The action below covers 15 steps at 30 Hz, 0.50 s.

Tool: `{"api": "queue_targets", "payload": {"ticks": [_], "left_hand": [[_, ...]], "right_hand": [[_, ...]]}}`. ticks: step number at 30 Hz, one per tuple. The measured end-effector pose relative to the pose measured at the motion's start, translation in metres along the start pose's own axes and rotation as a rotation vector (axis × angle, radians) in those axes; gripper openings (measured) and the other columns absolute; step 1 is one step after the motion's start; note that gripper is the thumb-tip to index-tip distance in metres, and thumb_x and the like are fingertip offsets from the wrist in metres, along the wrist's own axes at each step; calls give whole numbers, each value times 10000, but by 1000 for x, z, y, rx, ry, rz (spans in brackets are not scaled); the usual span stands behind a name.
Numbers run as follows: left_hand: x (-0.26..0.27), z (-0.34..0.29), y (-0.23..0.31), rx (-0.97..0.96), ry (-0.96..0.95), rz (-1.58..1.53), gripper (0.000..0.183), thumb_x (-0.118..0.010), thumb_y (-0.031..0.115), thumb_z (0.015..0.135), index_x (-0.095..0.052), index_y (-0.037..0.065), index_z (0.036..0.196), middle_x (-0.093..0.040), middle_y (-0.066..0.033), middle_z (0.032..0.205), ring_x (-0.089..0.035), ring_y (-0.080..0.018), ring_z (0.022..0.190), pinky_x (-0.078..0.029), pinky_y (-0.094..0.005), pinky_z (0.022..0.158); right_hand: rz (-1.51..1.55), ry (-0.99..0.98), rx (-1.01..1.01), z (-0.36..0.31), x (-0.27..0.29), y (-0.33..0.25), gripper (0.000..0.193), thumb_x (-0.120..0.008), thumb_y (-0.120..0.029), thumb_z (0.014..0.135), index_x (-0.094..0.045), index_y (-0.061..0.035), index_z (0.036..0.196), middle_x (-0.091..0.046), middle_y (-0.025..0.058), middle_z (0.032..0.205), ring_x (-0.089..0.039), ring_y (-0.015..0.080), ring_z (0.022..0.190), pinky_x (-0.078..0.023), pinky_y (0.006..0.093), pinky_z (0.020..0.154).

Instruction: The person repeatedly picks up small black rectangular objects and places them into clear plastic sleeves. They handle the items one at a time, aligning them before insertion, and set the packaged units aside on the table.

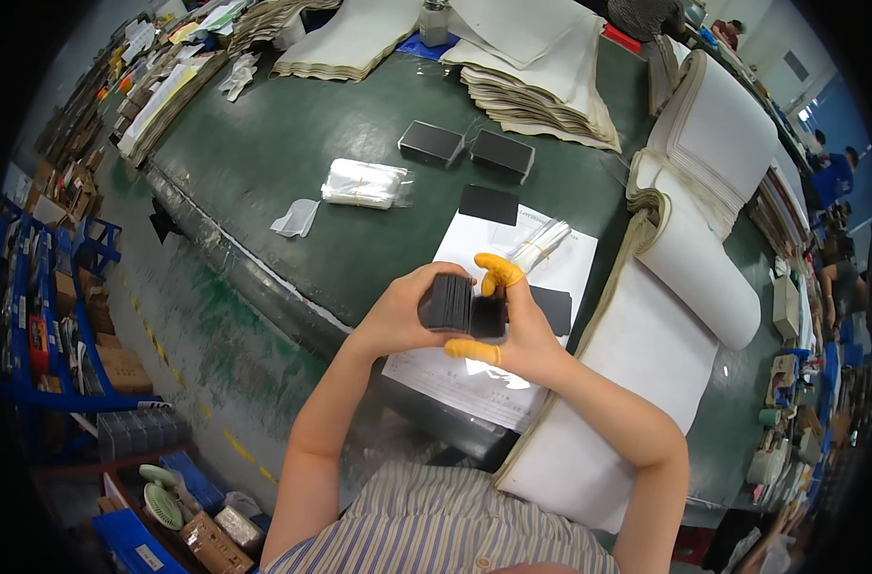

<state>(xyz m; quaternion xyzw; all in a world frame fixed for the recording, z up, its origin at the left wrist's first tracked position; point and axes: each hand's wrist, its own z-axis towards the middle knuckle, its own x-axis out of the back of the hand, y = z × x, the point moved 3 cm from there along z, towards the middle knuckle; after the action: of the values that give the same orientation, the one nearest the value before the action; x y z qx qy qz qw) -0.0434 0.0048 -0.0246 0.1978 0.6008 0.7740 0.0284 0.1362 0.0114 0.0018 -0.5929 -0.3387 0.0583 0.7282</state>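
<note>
My left hand [394, 314] is closed around a thick stack of black cards [448, 304], whose edges face up. From the other side my right hand [530, 335], with yellow finger cots on two digits, grips the black cards at the stack's right end. How many cards lie between its fingers I cannot tell. Beneath both hands lies a printed white sheet [426, 386]. On that sheet, a black piece [555, 312] rests just right of my right hand, and a banded bundle of thin clear-and-white strips [541, 247] lies beyond it. Another black card [489, 204] overlaps the sheet's far edge.
Two wrapped black stacks [502, 155] sit farther back on the green table [264, 172]. Left of them are a banded pack of clear bags [362, 183] and a loose bag [296, 219]. Large paper piles [541, 81] stand behind; long paper sheets [637, 364] drape along the right.
</note>
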Motion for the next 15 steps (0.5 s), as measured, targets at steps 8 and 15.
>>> {"api": "queue_targets", "payload": {"ticks": [8,15], "left_hand": [[2,-3,-3,80,3,-68,699,-854,57,587,-531,39,1206,-614,-77,1124,-604,-164,1013,-489,-298,902],[2,-4,0,72,2,-98,689,-847,38,583,-526,58,1193,-605,-43,1073,-577,-120,970,-479,-277,866]], "right_hand": [[-130,53,58,3,5,3,820,-866,-411,628,-526,-131,1320,-519,67,1016,-535,226,935,-467,327,824],[-88,46,63,2,6,3,788,-874,-366,631,-547,-112,1302,-526,68,1029,-535,222,966,-462,319,847]]}}
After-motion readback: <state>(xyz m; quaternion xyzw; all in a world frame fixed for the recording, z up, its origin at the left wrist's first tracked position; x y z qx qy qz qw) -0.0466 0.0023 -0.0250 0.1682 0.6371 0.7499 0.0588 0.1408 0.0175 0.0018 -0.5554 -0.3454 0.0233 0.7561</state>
